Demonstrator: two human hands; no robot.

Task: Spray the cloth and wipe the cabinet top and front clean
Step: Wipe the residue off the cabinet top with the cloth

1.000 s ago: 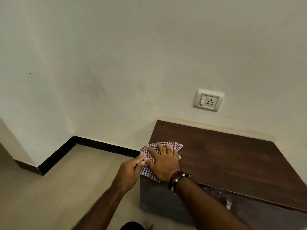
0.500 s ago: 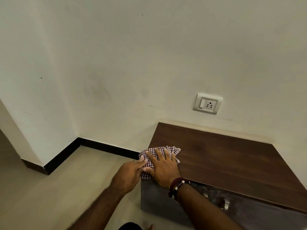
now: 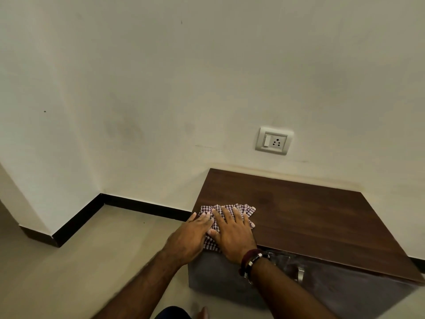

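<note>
A low cabinet with a dark brown wooden top and a grey front stands against the wall. A red-and-white checked cloth lies on the top's front left corner and hangs a little over the edge. My right hand, with a bracelet at the wrist, presses flat on the cloth with fingers spread. My left hand rests beside it, its fingers lying on the cloth's left part at the cabinet's left edge. No spray bottle is in view.
A white switch and socket plate sits on the wall above the cabinet. A metal handle shows on the grey front. Beige floor with a black skirting lies to the left.
Both hands and the cloth stay at the front left corner. My left hand has slid further onto the cloth, next to the right hand.
</note>
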